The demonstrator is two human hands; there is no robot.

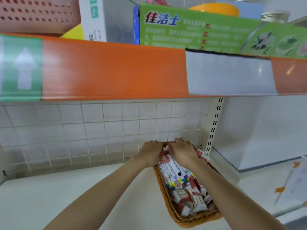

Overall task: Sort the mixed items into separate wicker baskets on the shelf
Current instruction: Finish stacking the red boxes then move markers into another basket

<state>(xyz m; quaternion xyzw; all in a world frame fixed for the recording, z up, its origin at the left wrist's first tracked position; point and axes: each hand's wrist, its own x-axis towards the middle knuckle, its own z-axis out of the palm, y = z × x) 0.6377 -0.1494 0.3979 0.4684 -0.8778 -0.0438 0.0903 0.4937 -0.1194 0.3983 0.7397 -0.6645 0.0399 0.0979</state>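
Below the wrists sat the basket (176, 211) on the white shelf (49, 196) — red-white boxes (197, 199) nearest, pens (172, 173) beyond. At its far end the left hand (150, 154) and right hand (182, 151) lay close together, fingers curled over the pens; whether they gripped, I could not tell. Above hung an orange rail (113, 70) — a green box (216, 33) past it.

A long brown wicker basket (167, 201) sits on the white shelf at about five o'clock, running from twelve towards six. White pens (172, 173) with coloured caps lie lengthwise in its far half. Small red-and-white boxes (196, 199) are jumbled at its near end.
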